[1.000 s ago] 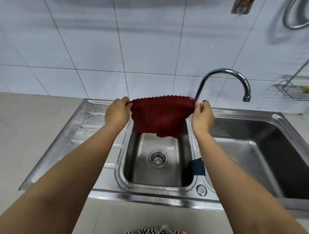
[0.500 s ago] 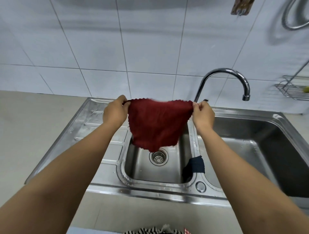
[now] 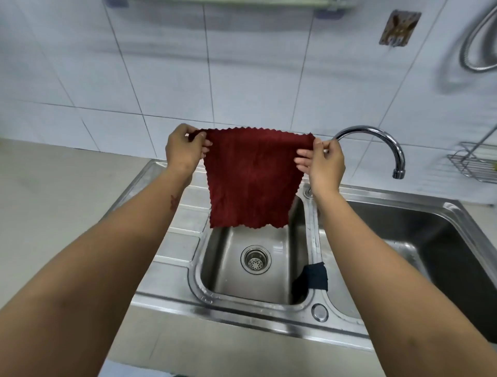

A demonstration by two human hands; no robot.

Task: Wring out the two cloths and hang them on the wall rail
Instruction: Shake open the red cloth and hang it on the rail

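Over steel double sink (image 3: 172, 250): dark red scallop-edged microfibre cloth (image 3: 252, 183), soft, light, limp; left hand (image 3: 184, 152) and right hand (image 3: 322, 164) pinch its top corners, the best holds.

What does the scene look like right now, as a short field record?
red cloth: spread flat, held up over the small basin
left hand: grip on the top left corner
right hand: grip on the top right corner
dark cloth: draped over the divider between the basins
wall rail: top of view, nothing hung on the visible part
tap: no water visible
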